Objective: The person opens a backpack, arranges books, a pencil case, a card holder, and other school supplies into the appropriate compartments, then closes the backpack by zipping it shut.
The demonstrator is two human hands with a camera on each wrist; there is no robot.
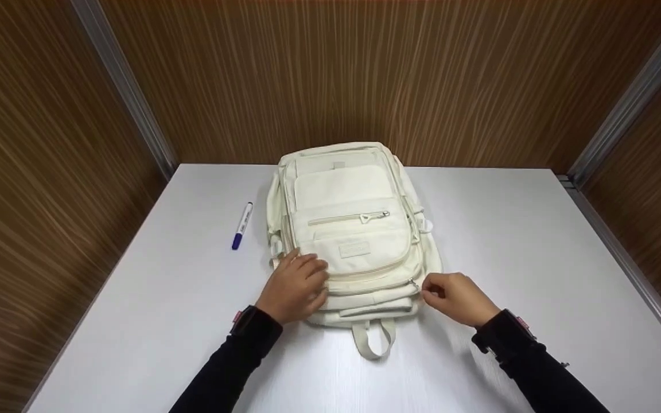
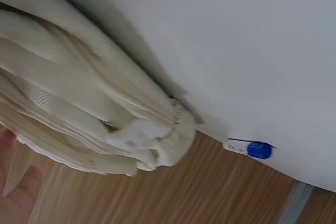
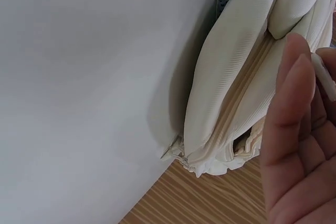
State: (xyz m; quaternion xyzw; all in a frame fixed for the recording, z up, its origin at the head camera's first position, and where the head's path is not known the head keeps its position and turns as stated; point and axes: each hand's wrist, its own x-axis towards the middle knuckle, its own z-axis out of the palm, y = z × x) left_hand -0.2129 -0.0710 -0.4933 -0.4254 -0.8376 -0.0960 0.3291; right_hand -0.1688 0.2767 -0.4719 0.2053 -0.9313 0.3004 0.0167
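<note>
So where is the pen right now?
In the head view the pen lies flat on the white table, just left of the cream backpack and beyond the left hand, touching neither.

backpack: cream ribbed cloth, matt; table: smooth white, faint sheen; walls: wood-grain

We see blue-capped marker lying on white table, left side, cap toward near edge. We note wood-grain panels walling table on three sides, metal strips in corners.
</note>
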